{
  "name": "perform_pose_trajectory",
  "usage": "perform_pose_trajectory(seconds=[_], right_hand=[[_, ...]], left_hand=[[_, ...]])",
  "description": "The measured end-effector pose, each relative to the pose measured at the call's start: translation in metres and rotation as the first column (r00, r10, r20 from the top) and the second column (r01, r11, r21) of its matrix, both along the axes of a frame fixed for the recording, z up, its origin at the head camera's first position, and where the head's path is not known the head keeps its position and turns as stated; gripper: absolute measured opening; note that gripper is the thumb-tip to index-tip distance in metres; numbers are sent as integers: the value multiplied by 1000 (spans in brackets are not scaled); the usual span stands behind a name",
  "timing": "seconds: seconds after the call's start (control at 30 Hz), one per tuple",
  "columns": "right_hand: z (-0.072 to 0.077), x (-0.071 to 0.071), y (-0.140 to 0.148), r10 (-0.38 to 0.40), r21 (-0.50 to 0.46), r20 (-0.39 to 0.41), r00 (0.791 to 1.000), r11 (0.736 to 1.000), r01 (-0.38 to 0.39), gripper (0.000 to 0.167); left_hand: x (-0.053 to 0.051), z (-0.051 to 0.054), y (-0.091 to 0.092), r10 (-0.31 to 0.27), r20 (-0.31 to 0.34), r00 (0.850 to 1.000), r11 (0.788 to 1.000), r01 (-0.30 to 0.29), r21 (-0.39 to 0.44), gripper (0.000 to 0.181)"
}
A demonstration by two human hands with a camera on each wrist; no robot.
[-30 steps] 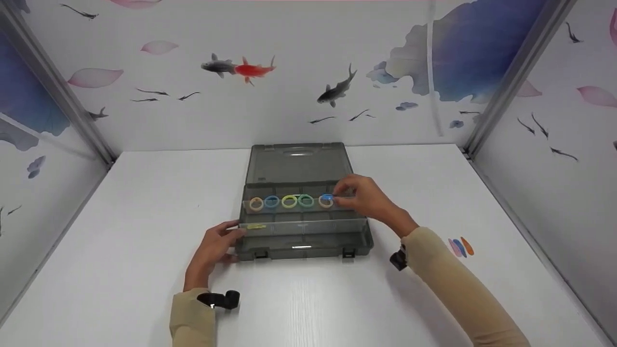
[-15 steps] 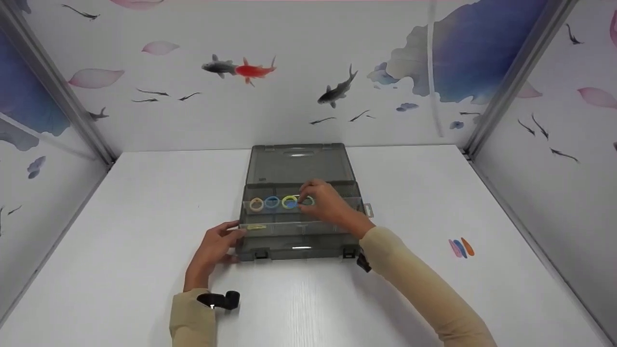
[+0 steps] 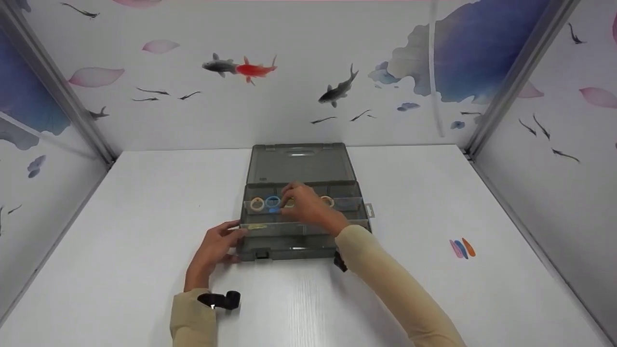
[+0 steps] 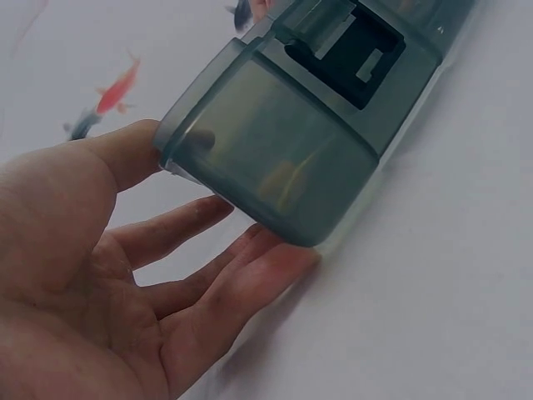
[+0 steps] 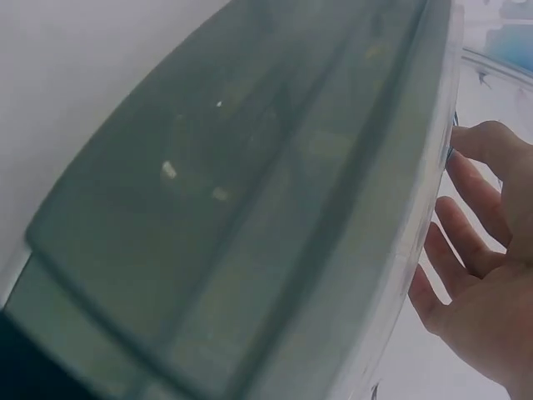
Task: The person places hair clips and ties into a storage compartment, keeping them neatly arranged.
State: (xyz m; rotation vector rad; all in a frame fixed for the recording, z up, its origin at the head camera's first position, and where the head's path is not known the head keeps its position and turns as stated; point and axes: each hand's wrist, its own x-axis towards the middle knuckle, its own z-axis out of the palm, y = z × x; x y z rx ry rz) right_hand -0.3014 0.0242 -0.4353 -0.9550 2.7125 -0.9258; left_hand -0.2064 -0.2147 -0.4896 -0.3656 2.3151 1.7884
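A grey see-through organizer box (image 3: 300,254) lies with its lid raised at the back. My left hand (image 3: 213,248) holds its left front side, thumb over the rim and fingers at the lower edge in the left wrist view. Above the middle rows, my right hand (image 3: 308,206) pinches a blue hair clip (image 3: 274,210) between thumb and fingertips. Along the back divider sit an orange hair tie (image 3: 257,204), a blue hair tie (image 3: 272,201) and a pale orange hair tie (image 3: 328,201); the ones between are mostly hidden by my right hand. A yellow hair clip (image 3: 256,226) lies at the left of the front divider.
On the white table to the right lie a pink clip (image 3: 455,248), a blue clip (image 3: 461,249) and an orange clip (image 3: 468,246) side by side. The box's lid (image 3: 301,166) reaches toward the printed back wall (image 3: 289,111).
My right hand has travelled left across the box with the blue hair clip, from the pale orange hair tie to beside the blue one. The left hand keeps its place.
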Motion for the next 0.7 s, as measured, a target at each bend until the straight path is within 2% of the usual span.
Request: perform_pose_trajectory(seconds=[0.23, 0.47, 0.7], right_hand=[[-3, -3, -11, 5, 59, 44, 999, 998, -8, 16], [-10, -3, -12, -2, 80, 28, 1000, 997, 0, 15], [-11, -2, -17, -34, 157, 49, 998, 987, 26, 13]], left_hand=[[-2, -1, -1, 2, -1, 1000, 1000, -2, 4, 55], [-4, 0, -1, 9, 2, 1000, 1000, -9, 3, 55], [-2, -2, -1, 11, -1, 1000, 1000, -11, -5, 54]])
